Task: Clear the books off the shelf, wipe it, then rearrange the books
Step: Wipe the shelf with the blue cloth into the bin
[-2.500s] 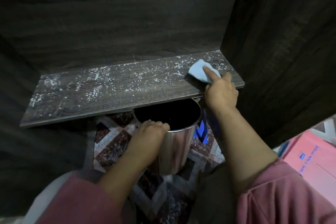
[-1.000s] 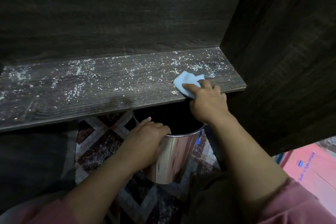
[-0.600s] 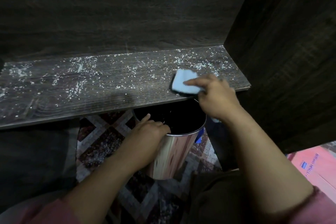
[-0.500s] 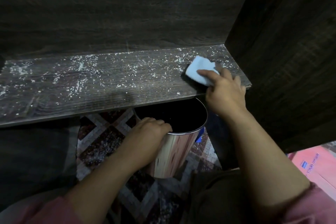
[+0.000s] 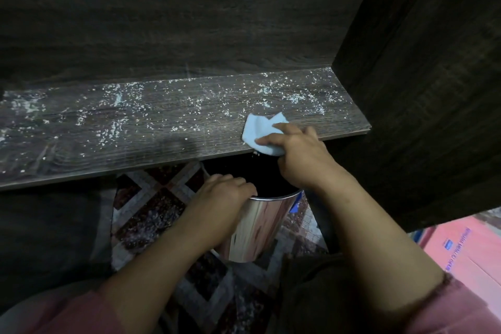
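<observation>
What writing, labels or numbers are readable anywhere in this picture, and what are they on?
On the pink book: a line of blue print and a small blue logo, both too blurred to read.
On the shelf, the blue cloth and the metal bin: no text visible.

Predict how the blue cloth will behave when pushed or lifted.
Probably floppy: the cloth lies creased, one corner folded up. Likely light and thin: the right hand flattens it with fingers alone. It may bunch when pushed along the shelf.
</observation>
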Tool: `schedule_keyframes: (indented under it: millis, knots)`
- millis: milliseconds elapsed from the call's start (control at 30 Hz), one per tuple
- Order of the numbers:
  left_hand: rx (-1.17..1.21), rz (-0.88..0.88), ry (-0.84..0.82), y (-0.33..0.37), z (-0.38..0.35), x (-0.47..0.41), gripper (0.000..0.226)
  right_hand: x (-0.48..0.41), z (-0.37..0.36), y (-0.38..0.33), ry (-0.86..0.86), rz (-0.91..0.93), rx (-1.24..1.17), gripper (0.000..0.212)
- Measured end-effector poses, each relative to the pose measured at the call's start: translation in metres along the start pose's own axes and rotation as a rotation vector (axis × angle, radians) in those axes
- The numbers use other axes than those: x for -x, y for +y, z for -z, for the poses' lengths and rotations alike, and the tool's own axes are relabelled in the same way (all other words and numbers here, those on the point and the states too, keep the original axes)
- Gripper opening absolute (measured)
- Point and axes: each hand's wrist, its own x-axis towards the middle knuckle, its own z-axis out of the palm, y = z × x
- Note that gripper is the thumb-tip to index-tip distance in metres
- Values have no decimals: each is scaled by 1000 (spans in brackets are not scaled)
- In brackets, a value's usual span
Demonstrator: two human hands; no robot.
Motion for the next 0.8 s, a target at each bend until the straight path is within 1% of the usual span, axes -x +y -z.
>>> schedule_keyframes:
  millis: [67, 133, 167, 233, 300, 333, 400, 467, 500, 667, 767, 800]
  knots:
    - [2, 7, -3, 0, 0, 0, 38, 2, 5, 2, -22, 44, -24, 57]
    - [6, 10, -12, 0, 0, 0, 38, 4, 9, 5, 15, 69, -56, 53]
    - [5, 10, -17, 0, 0, 0, 37, 4, 10, 6, 67, 71, -62, 52]
    - [16, 11, -22, 0, 0, 1, 34, 3, 10, 10, 233, 44, -36, 52]
    - [32, 12, -26, 0, 0, 1, 31, -1, 9, 20, 389, -53, -9, 55]
    - [35, 14, -31, 0, 0, 0, 29, -4, 7, 26, 422, -120, -14, 58]
    - [33, 18, -45, 0, 0, 0, 26, -9, 3, 38, 379, -234, -54, 61]
    - [31, 26, -55, -1, -1, 0, 25, -12, -3, 44, 276, -262, -66, 64]
    - [33, 33, -60, -1, -1, 0, 26, -13, -7, 43, 244, -242, -57, 65]
    - [22, 50, -71, 4, 1, -6, 25, -16, -14, 23, 188, -57, -36, 64]
    - [15, 64, -75, 6, 0, -10, 26, -20, -15, 18, 144, 94, -147, 60]
    - [11, 68, -76, 6, 0, -11, 26, -21, -13, 21, 172, 105, -197, 59]
